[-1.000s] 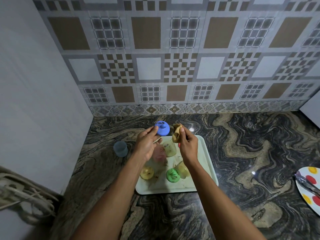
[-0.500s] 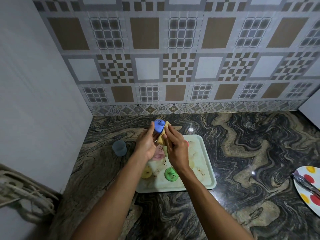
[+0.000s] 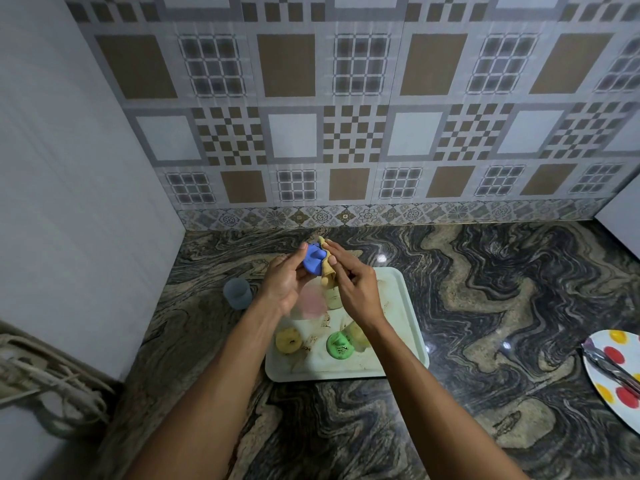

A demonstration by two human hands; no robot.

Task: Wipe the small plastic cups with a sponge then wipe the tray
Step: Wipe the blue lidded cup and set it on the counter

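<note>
Blue cup [image 3: 313, 263] is held up over the far edge of the tray [image 3: 401, 317], left hand [image 3: 285, 285] fingers curled round it, right hand [image 3: 353, 289] pinching the folded sponge [image 3: 327, 271] against its side. Best to turn the cup against the sponge, rim and inside too. Count: one blue in hand, five cups [image 3: 340, 345] on the tray by my reckoning, one grey cup [image 3: 237, 292] on the counter beside it; one sponge, one tray, one spotted plate [image 3: 609, 372].

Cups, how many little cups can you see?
7: blue cup in the left hand, grey on the counter, pink, cream, yellow, green and pale yellow on the tray. More may be hidden.
</note>
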